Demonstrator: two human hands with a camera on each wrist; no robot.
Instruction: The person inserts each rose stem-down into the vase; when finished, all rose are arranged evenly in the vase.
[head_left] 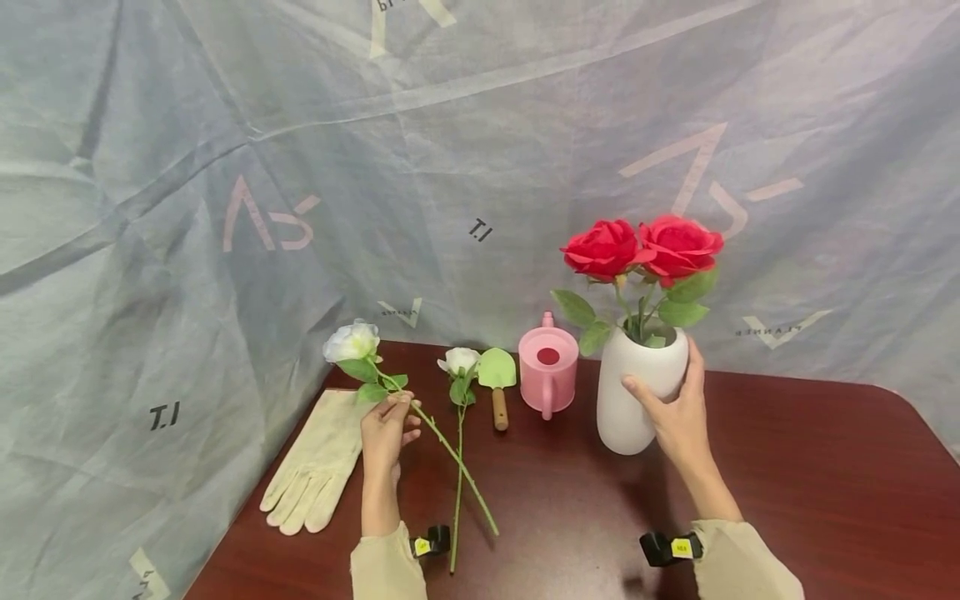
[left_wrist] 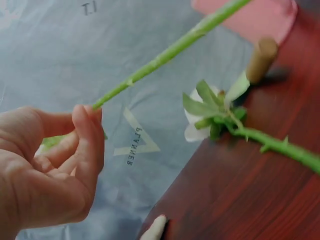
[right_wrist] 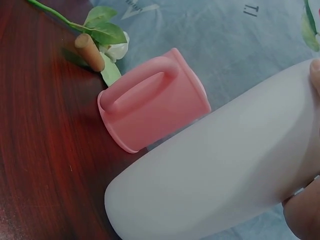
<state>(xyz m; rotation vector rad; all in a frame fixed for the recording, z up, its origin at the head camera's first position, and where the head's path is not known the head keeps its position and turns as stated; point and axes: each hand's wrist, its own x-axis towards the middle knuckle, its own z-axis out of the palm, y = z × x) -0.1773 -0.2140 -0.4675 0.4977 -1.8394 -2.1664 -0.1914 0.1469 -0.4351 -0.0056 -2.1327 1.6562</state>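
My left hand (head_left: 388, 429) pinches the green stem of a white rose (head_left: 352, 343) between thumb and fingers. The bloom points up and left, and the stem (left_wrist: 165, 59) slants down to the right. A second white rose (head_left: 459, 362) lies on the table beside it, its stem crossing behind the held one in the head view. My right hand (head_left: 681, 412) grips a white vase (head_left: 628, 400) round its upper side, thumb on the near face. Two red roses (head_left: 678, 248) with green leaves stand in the vase. Whether its base touches the table I cannot tell.
A pink watering can (head_left: 547, 379) stands left of the vase. Beside it lies a small green trowel (head_left: 497, 371) with a wooden handle. Cream gloves (head_left: 318, 462) lie at the table's left edge. Grey cloth (head_left: 480, 150) hangs behind the brown table (head_left: 817, 483).
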